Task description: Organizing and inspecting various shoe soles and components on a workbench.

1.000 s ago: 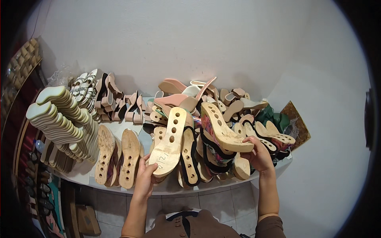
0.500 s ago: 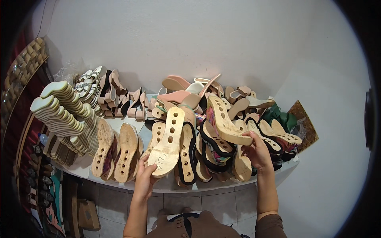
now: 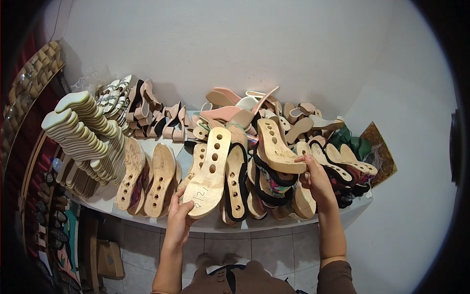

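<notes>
My left hand (image 3: 179, 215) grips the wide end of a wooden shoe sole (image 3: 209, 174). Its pale face, with a row of round holes and pencil marks, is turned up. In my right hand (image 3: 316, 181) is a second wooden shoe sole (image 3: 279, 152), held by its lower end, with holes toward the far end. Both are raised over the table, apart from each other. Below them lie several more soles, among them a black-edged sole (image 3: 237, 182) between my hands and a floral, black-trimmed pair (image 3: 274, 183) under the right one.
A tall stack of cream insoles (image 3: 90, 137) stands on the left of the white table (image 3: 169, 142). Two wooden soles (image 3: 160, 179) lean beside it. Pink sandals (image 3: 147, 105) and loose uppers line the back wall. A shoe rack (image 3: 54, 220) is at the far left.
The sole in my right hand has tipped a little and shifted slightly. My left hand keeps its hold. The whole view has moved slightly.
</notes>
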Available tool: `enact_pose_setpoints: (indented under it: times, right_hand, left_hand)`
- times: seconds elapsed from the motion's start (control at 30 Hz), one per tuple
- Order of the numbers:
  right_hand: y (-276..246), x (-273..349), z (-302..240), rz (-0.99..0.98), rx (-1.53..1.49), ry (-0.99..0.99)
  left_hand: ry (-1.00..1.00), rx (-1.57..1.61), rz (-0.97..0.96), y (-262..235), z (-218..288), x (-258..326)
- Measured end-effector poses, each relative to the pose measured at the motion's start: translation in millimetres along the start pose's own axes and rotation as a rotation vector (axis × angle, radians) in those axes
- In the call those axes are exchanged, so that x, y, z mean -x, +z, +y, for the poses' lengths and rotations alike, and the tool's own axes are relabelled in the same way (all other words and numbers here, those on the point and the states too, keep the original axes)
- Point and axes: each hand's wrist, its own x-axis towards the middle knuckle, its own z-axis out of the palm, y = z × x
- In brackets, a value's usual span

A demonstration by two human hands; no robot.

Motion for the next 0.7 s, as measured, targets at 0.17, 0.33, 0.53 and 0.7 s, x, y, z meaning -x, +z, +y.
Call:
enact_pose_setpoints:
  times: [0.17, 0.33, 0.53, 0.7]
  right_hand:
    - [0.1, 1.0, 2.6, -0.052, 0.167, -0.070]
    - [-5.0, 6.4, 2.8, -0.031, 0.267, -0.114]
    - [-11.9, 5.8, 12.4, -0.012, 0.366, -0.305]
    - [0.6, 22.3, 16.6, 0.250, 0.581, -0.508]
  left_hand:
    - [-0.012, 0.004, 0.027, -4.9, -1.4, 4.6]
    - [-0.031, -0.046, 0.039, -3.6, -1.6, 7.7]
    - [-0.048, -0.022, 0.000, 0.8, -4.4, 12.2]
    - [-0.072, 0.047, -0.034, 4.4, -12.9, 15.5]
